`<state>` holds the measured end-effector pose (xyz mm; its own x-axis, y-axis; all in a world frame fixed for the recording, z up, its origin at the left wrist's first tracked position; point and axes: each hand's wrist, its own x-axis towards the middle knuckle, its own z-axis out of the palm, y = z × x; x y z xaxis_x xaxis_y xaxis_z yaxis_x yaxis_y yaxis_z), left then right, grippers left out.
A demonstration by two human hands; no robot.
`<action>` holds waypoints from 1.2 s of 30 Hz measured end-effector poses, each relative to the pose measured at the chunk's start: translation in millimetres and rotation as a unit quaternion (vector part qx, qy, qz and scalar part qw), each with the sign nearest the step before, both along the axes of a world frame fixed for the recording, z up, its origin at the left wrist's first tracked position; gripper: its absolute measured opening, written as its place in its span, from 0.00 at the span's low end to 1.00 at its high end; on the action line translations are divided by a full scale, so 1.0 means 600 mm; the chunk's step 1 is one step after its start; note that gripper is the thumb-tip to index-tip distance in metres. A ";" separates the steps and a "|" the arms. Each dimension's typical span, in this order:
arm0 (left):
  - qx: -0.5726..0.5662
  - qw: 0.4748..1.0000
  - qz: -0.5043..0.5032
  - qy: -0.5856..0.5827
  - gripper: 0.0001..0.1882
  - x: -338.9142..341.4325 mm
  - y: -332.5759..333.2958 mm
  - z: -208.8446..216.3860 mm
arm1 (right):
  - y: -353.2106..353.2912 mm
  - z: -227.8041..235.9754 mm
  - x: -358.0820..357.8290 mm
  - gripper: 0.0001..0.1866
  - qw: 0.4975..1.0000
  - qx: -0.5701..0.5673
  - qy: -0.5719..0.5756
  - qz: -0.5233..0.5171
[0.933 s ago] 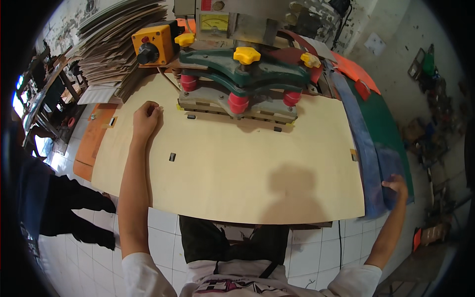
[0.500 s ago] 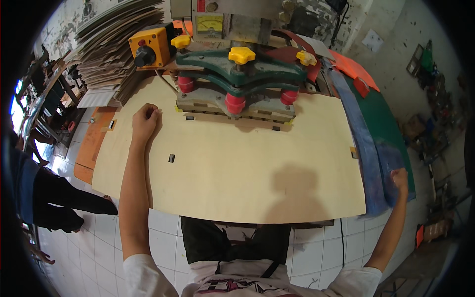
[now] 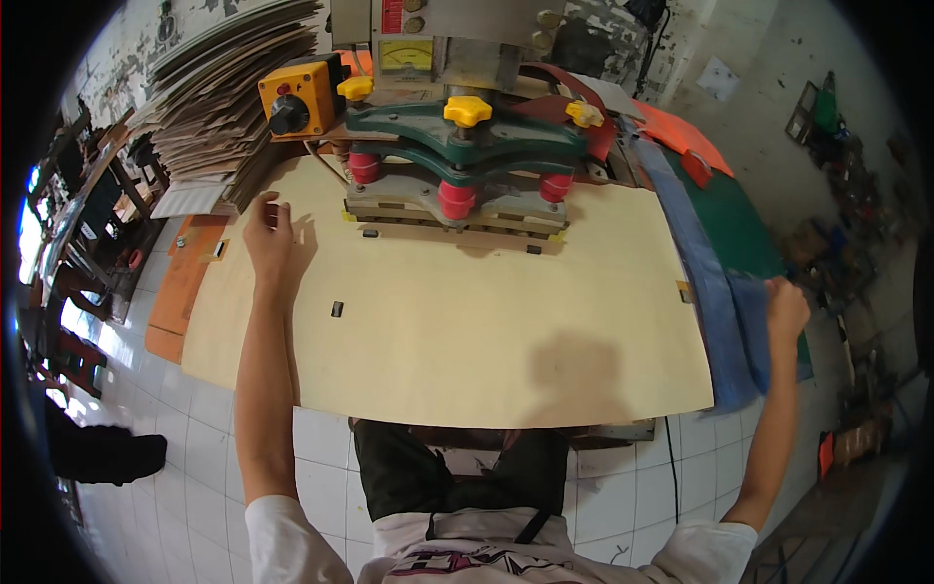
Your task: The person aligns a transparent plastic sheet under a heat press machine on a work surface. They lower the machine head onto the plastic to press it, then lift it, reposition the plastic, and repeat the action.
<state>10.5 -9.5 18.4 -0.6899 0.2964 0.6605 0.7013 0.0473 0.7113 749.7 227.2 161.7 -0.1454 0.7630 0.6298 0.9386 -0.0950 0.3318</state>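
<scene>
A large cream board point(image 3: 467, 341) lies before me, with small dark pieces point(image 3: 337, 309) stuck on its surface. Over the board's left part is my left hand point(image 3: 268, 234), its fingers loosely curled and a little apart, nothing in them. At the far right my right hand point(image 3: 786, 310) is closed on the upper edge of a blue sheet point(image 3: 751, 331), which hangs beside another blue strip point(image 3: 705, 282). Beyond the board's middle stands a press head point(image 3: 457, 146) with a green frame, yellow knobs and red spacers; its grey plate sits just above the board.
A yellow control box point(image 3: 297, 100) with a black knob stands left of the press. Behind it leans a tall stack of thin sheets point(image 3: 219, 107). Green material point(image 3: 715, 214) and orange pieces point(image 3: 681, 131) lie at the right. A person's dark-clothed leg point(image 3: 102, 453) shows at lower left.
My left hand has moved slightly left and its fingers have loosened. My right hand has risen away from me, lifting the blue sheet's edge. The person at left has moved further out of view.
</scene>
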 end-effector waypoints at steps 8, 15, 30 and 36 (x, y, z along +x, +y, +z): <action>0.032 0.998 -0.052 0.031 0.10 0.040 -0.075 0.119 | -0.232 -0.047 -0.256 0.09 0.943 -0.215 -0.050 0.250; -0.169 0.860 -0.457 0.149 0.18 0.374 -0.155 0.160 | -0.365 -0.035 -0.421 0.10 0.761 -0.446 0.070 0.466; -0.402 0.799 -0.371 0.248 0.23 0.345 -0.142 0.077 | -0.262 -0.149 -0.308 0.30 0.762 -0.393 0.047 0.513; -0.392 0.813 -0.332 0.274 0.20 0.353 -0.156 0.078 | -0.318 -0.168 -0.318 0.32 0.766 -0.375 0.040 0.521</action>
<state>222.4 -103.2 65.5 0.1280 0.9615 0.2434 0.9589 -0.1826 0.2171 558.8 36.6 61.0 -0.9051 0.4106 0.1102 0.3955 0.9083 -0.1362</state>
